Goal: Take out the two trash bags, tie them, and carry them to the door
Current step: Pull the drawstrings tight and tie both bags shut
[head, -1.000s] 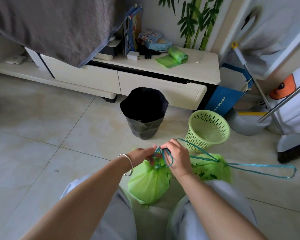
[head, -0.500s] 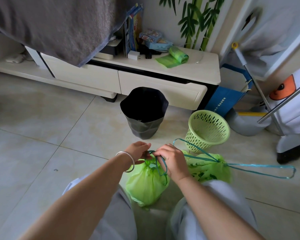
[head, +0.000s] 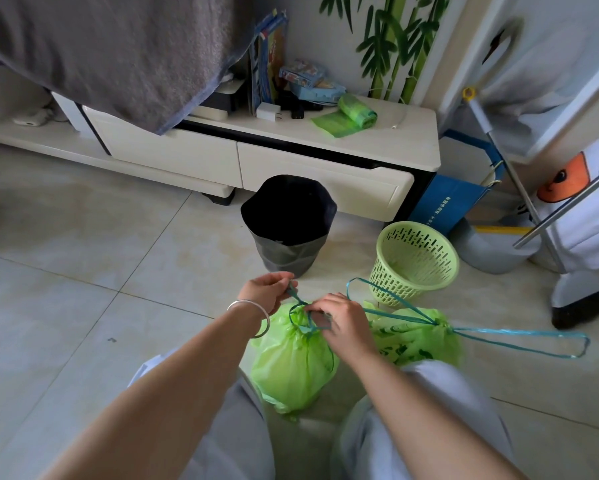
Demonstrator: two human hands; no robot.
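Note:
Two green trash bags lie on the floor between my knees. The nearer bag [head: 293, 365] has a teal drawstring [head: 300, 306] looped round its gathered neck. My left hand [head: 265, 292] pinches one end of that string up and to the left. My right hand [head: 339, 323] pinches the other part of the string at the bag's neck. The second bag [head: 417, 341] lies to the right, its neck drawn in, with long teal loops [head: 519, 339] trailing over the floor to the right.
A black-lined bin [head: 289, 225] and a green slotted basket [head: 415, 259] stand ahead on the tiles. Behind them is a white TV cabinet [head: 325, 174] with a roll of green bags [head: 351, 114]. A dustpan and broom [head: 495, 244] and a drying rack stand at right.
My left hand has moved up and left, pulling the drawstring away from the bag's neck. My right hand has stayed at the neck, and the loop has drawn smaller.

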